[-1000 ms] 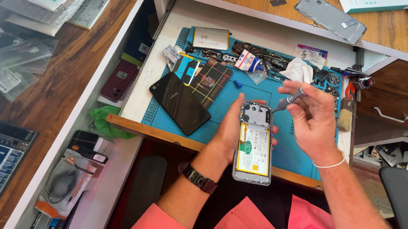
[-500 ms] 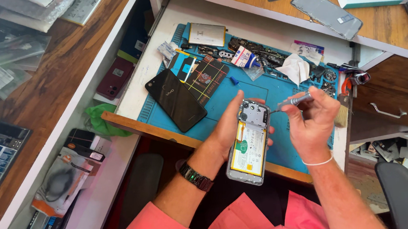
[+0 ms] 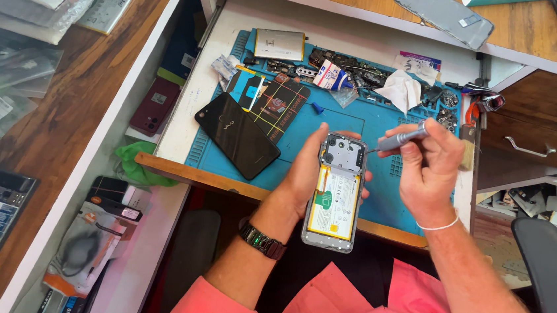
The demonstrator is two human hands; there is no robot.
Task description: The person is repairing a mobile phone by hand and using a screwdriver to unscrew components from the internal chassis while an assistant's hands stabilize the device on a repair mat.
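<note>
Opened phone [image 3: 334,195], back cover off, battery showing: centre frame, above blue mat [image 3: 368,119], gripped by left hand [image 3: 306,174] fingers. Right hand [image 3: 428,168] clenched on grey screwdriver [image 3: 400,139], tip at phone's upper edge. Step judged: screw work; next needs steady tip alignment.

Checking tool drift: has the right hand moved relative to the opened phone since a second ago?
No clear move. The right hand keeps the screwdriver tip at the phone's top right edge, as before.
</note>
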